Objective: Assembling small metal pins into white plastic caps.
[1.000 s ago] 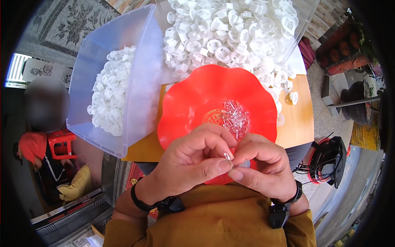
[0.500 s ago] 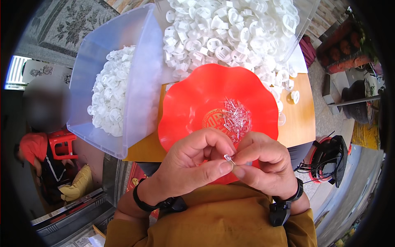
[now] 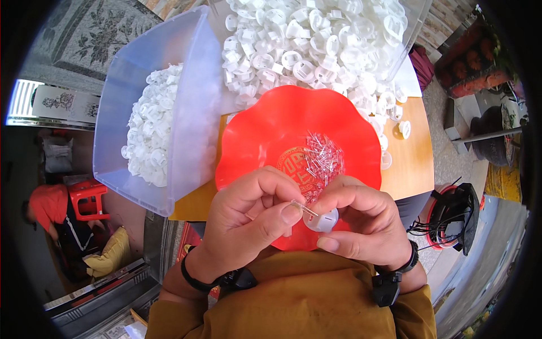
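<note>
Between the thumb and index finger of my left hand (image 3: 251,217) is a small clear LED (image 3: 298,204), its two thin wire legs pointing right. My right hand (image 3: 367,220) grips a round, translucent white plastic cap (image 3: 323,220) between thumb and fingers. The tips of the legs are at the cap's near face; whether they enter it I cannot tell. Both hands are over the near part of a red scalloped bowl (image 3: 248,135). Inside the bowl lies a loose heap of clear LEDs (image 3: 323,161) with wire legs.
A translucent tub (image 3: 195,113) at the left contains many white plastic parts (image 3: 151,130). More white caps (image 3: 305,70) spill from a tipped clear bin onto the wooden table (image 3: 415,152). A person in red (image 3: 49,206) is near a red stool (image 3: 89,200).
The white cap now shows in my right hand, whose thumb has moved down and away from the other fingers. My left hand has shifted slightly left and up with the LED.
</note>
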The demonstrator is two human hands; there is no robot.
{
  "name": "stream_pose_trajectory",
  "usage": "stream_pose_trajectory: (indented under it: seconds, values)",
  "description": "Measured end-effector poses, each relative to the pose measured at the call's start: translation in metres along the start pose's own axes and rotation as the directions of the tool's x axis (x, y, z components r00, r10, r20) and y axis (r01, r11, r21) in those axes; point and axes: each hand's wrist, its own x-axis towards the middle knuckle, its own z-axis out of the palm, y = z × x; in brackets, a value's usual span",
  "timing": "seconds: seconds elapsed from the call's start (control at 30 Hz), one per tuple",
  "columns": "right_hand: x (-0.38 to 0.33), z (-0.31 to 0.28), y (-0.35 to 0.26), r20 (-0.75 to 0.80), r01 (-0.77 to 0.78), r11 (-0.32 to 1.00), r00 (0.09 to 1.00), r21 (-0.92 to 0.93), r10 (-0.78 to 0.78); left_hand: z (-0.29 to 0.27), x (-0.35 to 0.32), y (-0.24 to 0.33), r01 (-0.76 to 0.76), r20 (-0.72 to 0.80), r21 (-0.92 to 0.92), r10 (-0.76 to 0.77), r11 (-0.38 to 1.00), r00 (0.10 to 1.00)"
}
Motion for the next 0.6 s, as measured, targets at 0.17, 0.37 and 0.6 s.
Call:
stream_pose_trajectory:
  seconds: [0.17,0.37,0.6]
  values:
    - [-0.0044,-0.0024,0.0053,0.072,-0.048,0.976,0.997,0.211,0.033,-0.0033,0.0013,0.0078,-0.008,0.022,-0.067,0.010,0.998,1.000]
    - [-0.0041,0.0023,0.0041,0.099,-0.061,0.949,0.995,0.309,0.032,0.0029,-0.0034,0.0061,-0.014,0.089,-0.104,0.024,0.994,0.996]
    - [-0.0062,0.0048,0.0061,0.044,-0.073,0.924,0.997,0.376,0.061,0.0017,-0.0042,0.0062,0.023,0.107,-0.134,-0.009,0.991,0.994]
